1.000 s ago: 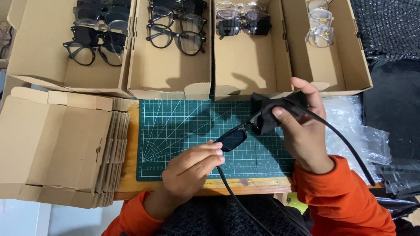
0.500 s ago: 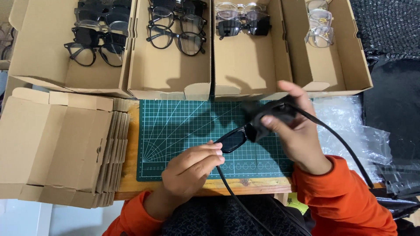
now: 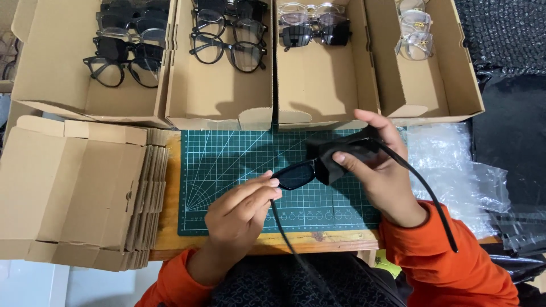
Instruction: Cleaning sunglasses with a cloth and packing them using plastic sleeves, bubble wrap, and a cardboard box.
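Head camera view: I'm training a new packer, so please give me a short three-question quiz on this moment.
1. True or false: the right hand presses a black cloth on the black sunglasses.
2. Which hand grips the left lens end: A left hand, B right hand?
3. What lies under both hands?

Key: 1 true; 2 A; 3 the green cutting mat.

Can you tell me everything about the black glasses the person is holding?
The black sunglasses have a shiny dark frame, dark lenses and long thin arms opened out toward the person. They are held above the green cutting mat. The left hand pinches one end, while the right hand presses a black cloth over the other lens, hiding it.
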